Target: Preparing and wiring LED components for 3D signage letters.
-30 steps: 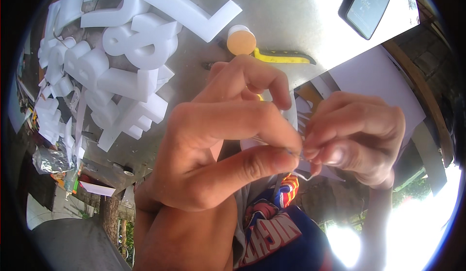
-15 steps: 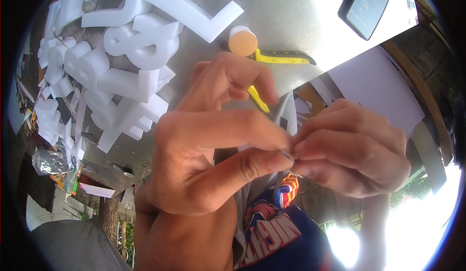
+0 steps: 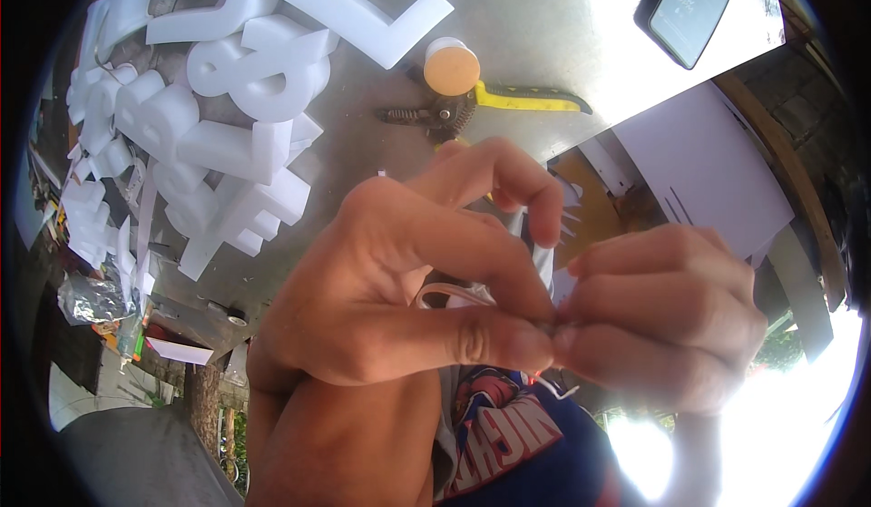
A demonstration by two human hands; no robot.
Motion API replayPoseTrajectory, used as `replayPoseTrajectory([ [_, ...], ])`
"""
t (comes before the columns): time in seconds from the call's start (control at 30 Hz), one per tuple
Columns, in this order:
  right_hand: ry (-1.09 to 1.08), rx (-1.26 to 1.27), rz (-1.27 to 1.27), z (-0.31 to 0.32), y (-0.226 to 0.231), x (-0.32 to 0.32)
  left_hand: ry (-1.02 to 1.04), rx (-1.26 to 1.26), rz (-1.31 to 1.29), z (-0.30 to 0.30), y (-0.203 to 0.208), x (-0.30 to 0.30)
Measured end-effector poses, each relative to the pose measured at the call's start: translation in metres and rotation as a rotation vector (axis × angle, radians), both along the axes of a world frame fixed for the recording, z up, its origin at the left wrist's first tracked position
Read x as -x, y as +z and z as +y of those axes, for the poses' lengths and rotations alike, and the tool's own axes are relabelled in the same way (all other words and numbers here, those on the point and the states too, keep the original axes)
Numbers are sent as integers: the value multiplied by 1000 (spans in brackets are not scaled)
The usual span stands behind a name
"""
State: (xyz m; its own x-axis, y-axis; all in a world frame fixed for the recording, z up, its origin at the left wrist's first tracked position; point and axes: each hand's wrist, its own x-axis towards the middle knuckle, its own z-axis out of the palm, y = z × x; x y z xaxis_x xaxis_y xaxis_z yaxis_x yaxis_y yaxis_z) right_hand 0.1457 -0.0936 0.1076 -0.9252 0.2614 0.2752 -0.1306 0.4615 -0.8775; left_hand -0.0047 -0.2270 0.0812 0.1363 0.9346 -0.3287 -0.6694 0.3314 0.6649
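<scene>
My left hand (image 3: 399,271) and my right hand (image 3: 667,321) meet fingertip to fingertip in the middle, above my lap. Each pinches a thin wire (image 3: 443,287) between thumb and fingers. Part of the wire loops out pale beside my left thumb, while a white bent end (image 3: 561,391) pokes out below the fingertips. The pinched part itself is hidden by my fingers. Just beyond my left hand, yellow-handled spring pliers (image 3: 531,98) lie on the metal table (image 3: 535,17), beside a small spool with a tan face (image 3: 451,69).
Thick white block letters (image 3: 345,8) are heaped on the table's left side. A phone (image 3: 694,8) rests at the far right. Off the table's right edge are white sheets (image 3: 703,162). Crumpled clear plastic (image 3: 91,298) sits at the left edge among small tools.
Both hands have turned and shifted slightly, uncovering the head of the pliers. A wire loop and a white bent end now show around the fingertips.
</scene>
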Motion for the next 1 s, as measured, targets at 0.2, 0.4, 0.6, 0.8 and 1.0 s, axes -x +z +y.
replayPoseTrajectory([
  [0.2, -32, -30, -63, -6, 6, -11, 20, 12, -144, 2, -5, -10],
  [0.4, -29, -3, -17, -8, 5, -8, 151, 112, -328, 1, -6, -25],
  [0.6, -148, -35, -9, -9, -10, -7, 193, 422, -347, 16, -2, -27],
  [0.8, -213, -89, 27, -14, -26, -2, 245, 437, -304, 15, -7, -26],
  [1.0, -211, -232, 3, -4, -27, 4, 411, 418, -257, 18, 2, -24],
])
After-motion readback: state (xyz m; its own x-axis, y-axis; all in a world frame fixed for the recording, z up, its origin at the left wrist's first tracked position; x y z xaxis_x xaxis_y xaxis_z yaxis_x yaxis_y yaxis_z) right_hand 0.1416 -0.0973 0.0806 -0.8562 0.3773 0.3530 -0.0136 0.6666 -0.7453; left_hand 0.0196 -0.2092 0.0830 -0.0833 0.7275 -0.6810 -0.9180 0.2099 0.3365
